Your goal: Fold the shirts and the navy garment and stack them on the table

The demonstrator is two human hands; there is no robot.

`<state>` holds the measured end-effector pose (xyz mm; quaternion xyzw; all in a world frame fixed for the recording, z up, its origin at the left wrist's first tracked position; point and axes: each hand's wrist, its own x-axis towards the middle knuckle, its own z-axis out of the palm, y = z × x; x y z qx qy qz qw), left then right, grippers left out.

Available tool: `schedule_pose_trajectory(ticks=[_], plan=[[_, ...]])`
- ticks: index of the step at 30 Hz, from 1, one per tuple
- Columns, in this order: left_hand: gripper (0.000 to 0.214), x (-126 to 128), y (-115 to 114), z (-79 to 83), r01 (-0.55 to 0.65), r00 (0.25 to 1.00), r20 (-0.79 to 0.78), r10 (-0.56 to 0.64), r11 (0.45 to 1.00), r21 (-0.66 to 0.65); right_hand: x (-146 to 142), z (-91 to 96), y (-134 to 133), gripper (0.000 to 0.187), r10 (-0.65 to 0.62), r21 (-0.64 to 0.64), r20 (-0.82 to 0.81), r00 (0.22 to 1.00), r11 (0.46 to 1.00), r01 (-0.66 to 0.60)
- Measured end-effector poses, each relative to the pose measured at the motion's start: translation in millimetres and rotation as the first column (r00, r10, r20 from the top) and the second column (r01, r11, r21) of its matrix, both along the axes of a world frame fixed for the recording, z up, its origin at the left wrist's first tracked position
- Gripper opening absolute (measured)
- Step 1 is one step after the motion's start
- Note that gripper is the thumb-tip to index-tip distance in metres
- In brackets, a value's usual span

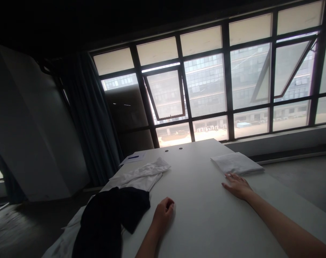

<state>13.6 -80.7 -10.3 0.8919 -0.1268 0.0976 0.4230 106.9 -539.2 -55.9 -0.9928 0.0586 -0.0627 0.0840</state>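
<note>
My left hand (163, 215) rests on the white table (197, 193) with its fingers loosely curled and nothing in them, a little to the right of a crumpled black garment (111, 220). Beyond that garment lies a rumpled white cloth (138, 177), and more white fabric (64, 240) hangs at the table's near left edge. My right hand (237, 186) lies flat with its fingers apart. Its fingertips are at the near edge of a folded white cloth (236, 163).
A sheet of paper (133, 157) with a blue pen lies at the far left of the table, and several round holes pierce the far end. Large factory-style windows fill the back, with a dark curtain and a pale pillar at left.
</note>
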Motion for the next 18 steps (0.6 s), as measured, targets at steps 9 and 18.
schedule_pose_trajectory(ticks=[9, 18], plan=[[0.017, 0.5, 2.2, -1.4, -0.003, 1.000, 0.001, 0.003, 0.995, 0.099, 0.0, -7.8, 7.7, 0.077, -0.022, -0.076, 0.030, 0.999, 0.997, 0.024], [0.016, 2.9, -1.2, -1.6, -0.021, 1.000, 0.004, 0.020, 0.981, 0.193, -35.5, -30.8, 45.0, 0.063, 0.093, -0.159, 0.032, 0.995, 0.983, -0.087]])
